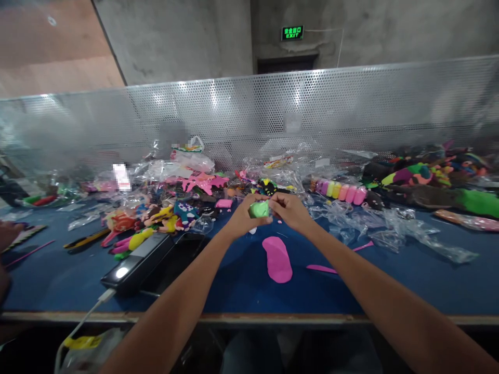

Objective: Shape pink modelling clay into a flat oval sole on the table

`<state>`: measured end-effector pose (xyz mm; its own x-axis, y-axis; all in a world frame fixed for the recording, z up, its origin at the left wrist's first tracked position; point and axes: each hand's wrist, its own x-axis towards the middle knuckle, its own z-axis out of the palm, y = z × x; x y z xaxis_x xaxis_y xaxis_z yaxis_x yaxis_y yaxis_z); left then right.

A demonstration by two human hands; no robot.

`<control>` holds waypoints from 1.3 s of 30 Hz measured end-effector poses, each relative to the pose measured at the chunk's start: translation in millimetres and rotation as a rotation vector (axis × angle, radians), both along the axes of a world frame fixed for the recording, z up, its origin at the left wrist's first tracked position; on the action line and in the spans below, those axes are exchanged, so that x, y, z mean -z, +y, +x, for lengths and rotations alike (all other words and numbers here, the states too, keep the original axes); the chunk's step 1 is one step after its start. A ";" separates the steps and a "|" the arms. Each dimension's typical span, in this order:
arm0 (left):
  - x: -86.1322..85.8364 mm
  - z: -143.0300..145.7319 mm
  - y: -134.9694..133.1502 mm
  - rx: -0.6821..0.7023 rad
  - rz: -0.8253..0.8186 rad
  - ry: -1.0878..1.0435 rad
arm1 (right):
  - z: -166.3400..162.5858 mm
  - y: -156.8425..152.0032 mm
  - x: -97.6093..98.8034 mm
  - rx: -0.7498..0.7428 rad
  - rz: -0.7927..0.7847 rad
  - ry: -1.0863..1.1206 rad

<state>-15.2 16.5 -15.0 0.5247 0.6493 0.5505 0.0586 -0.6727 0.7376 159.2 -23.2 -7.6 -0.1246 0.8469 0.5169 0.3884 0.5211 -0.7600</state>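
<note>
Both of my hands meet above the blue table [241, 291] and pinch a small lump of light green clay [259, 209]. My left hand [242, 215] curls round its left side. My right hand [289, 210] grips its right end with closed fingers. Just below them a flattened oval of pink clay [277, 258] lies on the table. A thin pink clay strip [322, 268] lies to its right.
A black power bank [136, 263] with a white cable lies left of my arm. Colourful clay figures [156, 221] and plastic bags [390, 226] crowd the back. A row of pastel clay packs [343, 191] sits right of centre. A perforated metal screen [273, 109] closes the far edge. Another person's hand [8, 234] shows at the left.
</note>
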 end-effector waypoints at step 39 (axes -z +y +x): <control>-5.0 5.4 -11.3 0.000 0.059 -0.060 | 4.8 -10.8 -12.2 -0.276 -0.299 0.301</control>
<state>-9.8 5.2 -10.0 0.4897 0.6147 0.6184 0.0150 -0.7150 0.6989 163.9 -34.0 4.6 -0.2479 0.9198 0.3042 0.0075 0.3158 -0.9488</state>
